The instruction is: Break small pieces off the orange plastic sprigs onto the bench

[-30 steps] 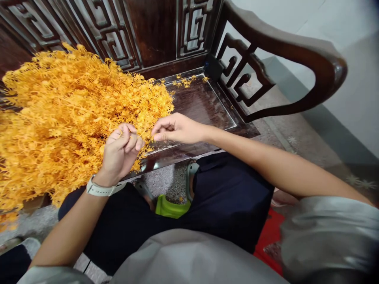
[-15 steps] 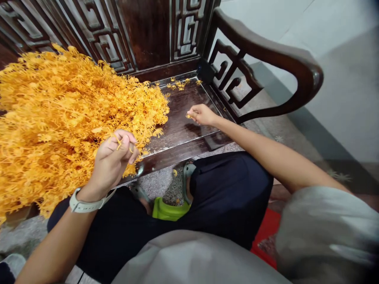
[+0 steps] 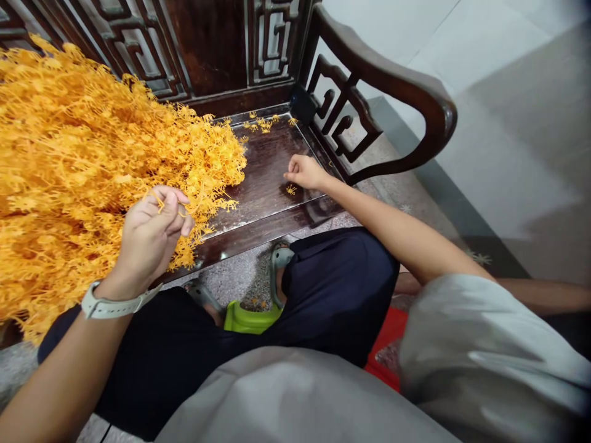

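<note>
At seat front edge, left of middle: left grip [image 3: 150,237] is closed on an orange sprig [image 3: 159,203]. Only short thin bits show between thumb and fingers, so I can't call its long axis or heading. The knuckles face the camera and the fist sits over the fringe of the pile [image 3: 83,141].

Pile covers the left and middle of the seat [image 3: 272,157] and banks up against the backrest [image 3: 207,43]. Its strands lie every way.

Right grip [image 3: 305,172] is near the seat's right edge, fingers curled and tips pointing left. Can't tell whether thumb and index are pinched. One small orange piece [image 3: 290,189] lies flat on bare wood just beside those fingertips, apart from them and well clear of the pile.

A few loose bits [image 3: 263,123] sit at the back right corner. Armrest [image 3: 392,80] runs along the right side, close behind the right wrist. Nothing sits between the two hands but bare wood and stray strands at the pile's edge.

Watch [image 3: 108,306] is on the left wrist. Below the front edge, a green item [image 3: 249,319] sits between the knees, with a sandal [image 3: 277,258] on the floor.
</note>
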Available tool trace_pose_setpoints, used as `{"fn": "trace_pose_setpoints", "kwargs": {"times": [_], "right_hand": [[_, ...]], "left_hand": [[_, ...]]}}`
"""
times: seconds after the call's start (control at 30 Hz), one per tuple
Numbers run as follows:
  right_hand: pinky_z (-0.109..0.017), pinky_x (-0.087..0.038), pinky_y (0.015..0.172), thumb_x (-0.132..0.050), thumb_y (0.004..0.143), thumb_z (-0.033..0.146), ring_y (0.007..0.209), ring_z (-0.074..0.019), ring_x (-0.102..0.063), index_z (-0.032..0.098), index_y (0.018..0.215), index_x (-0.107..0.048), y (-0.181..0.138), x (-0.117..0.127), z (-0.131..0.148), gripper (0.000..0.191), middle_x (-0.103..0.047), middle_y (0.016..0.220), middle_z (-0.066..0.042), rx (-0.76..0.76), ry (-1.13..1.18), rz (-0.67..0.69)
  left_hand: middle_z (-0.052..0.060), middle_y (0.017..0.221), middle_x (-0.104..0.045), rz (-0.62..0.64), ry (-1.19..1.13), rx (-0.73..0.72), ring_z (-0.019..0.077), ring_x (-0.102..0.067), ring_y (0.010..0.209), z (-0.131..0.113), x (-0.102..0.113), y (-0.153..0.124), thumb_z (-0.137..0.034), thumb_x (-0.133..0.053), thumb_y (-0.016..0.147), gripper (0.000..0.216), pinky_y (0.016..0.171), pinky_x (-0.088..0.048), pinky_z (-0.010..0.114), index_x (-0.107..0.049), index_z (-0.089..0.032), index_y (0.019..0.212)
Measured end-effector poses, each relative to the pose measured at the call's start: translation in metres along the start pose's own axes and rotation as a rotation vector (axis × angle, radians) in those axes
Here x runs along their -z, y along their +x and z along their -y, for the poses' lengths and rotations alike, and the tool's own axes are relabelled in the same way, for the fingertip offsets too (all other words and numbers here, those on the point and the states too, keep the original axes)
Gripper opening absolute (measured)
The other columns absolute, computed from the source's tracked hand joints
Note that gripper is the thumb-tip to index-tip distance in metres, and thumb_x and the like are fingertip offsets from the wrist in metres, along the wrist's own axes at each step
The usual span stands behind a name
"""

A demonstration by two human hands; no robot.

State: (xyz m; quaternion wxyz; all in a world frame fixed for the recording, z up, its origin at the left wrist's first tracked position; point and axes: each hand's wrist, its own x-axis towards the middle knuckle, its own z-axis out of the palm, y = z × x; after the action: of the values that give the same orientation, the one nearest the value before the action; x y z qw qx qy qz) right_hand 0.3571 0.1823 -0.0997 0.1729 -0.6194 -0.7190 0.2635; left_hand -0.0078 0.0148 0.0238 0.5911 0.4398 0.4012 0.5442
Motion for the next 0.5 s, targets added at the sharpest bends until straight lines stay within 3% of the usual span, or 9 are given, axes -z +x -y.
{"fn": "trace_pose_setpoints", "kwargs": {"times": [0.07, 0.13, 0.27, 0.37, 0.43, 0.5], "right_hand": [[-0.026, -0.045, 0.069, -0.084, 0.077, 0.006, 0.065, -0.0137, -0.06, 0.015, 0.082, -0.067, -0.006, 0.0, 0.006, 0.02, -0.068, 0.069, 0.001, -0.04, -0.054, 0.169], [-0.025, -0.045, 0.066, -0.083, 0.074, 0.001, 0.061, -0.0134, -0.06, 0.015, 0.096, -0.07, -0.012, 0.001, 0.01, 0.03, -0.067, 0.065, 0.005, -0.07, -0.052, 0.308], [-0.028, -0.053, 0.074, -0.085, 0.077, 0.002, 0.067, -0.0183, -0.069, 0.012, 0.137, -0.067, -0.017, 0.009, 0.015, 0.064, -0.071, 0.068, 0.004, -0.065, -0.076, 0.332], [-0.034, -0.058, 0.086, -0.088, 0.077, 0.003, 0.078, -0.0236, -0.076, 0.01, 0.149, -0.064, -0.02, 0.018, 0.018, 0.077, -0.076, 0.074, 0.0, -0.047, -0.192, 0.358], [-0.037, -0.06, 0.092, -0.089, 0.075, 0.003, 0.086, -0.0268, -0.079, 0.008, 0.161, -0.055, -0.024, 0.022, 0.019, 0.092, -0.081, 0.083, -0.004, -0.051, -0.214, 0.414], [-0.04, -0.062, 0.096, -0.089, 0.076, 0.004, 0.1, -0.0296, -0.081, 0.008, 0.176, -0.032, -0.027, 0.022, 0.018, 0.115, -0.085, 0.101, -0.01, -0.062, -0.152, 0.462]], "left_hand": [[-0.009, 0.054, -0.032, -0.002, 0.008, -0.018, 0.0075, -0.026, 0.047, 0.002, 0.001, 0.001, -0.027, -0.081, 0.1, 0.019, 0.055, -0.045, 0.023, -0.071, -0.012, 0.094], [-0.01, 0.054, -0.034, -0.002, 0.018, -0.031, 0.007, -0.028, 0.047, 0.004, 0.002, 0.002, -0.033, -0.09, 0.092, 0.029, 0.053, -0.044, 0.023, -0.071, -0.012, 0.093], [-0.01, 0.053, -0.034, 0.023, 0.027, -0.051, 0.0066, -0.027, 0.046, 0.007, 0.006, 0.004, -0.035, -0.091, 0.091, 0.028, 0.051, -0.043, 0.023, -0.073, -0.013, 0.092], [-0.01, 0.053, -0.034, 0.033, 0.027, -0.064, 0.0064, -0.026, 0.046, 0.008, 0.008, 0.005, -0.032, -0.087, 0.095, 0.024, 0.052, -0.043, 0.023, -0.073, -0.013, 0.092], [-0.01, 0.053, -0.034, 0.029, 0.025, -0.059, 0.0066, -0.027, 0.047, 0.007, 0.008, 0.005, -0.03, -0.086, 0.097, 0.023, 0.053, -0.044, 0.023, -0.073, -0.012, 0.093], [-0.01, 0.054, -0.034, 0.027, 0.028, -0.048, 0.0068, -0.027, 0.047, 0.007, 0.008, 0.004, -0.029, -0.085, 0.098, 0.022, 0.054, -0.044, 0.022, -0.072, -0.012, 0.094]]}}
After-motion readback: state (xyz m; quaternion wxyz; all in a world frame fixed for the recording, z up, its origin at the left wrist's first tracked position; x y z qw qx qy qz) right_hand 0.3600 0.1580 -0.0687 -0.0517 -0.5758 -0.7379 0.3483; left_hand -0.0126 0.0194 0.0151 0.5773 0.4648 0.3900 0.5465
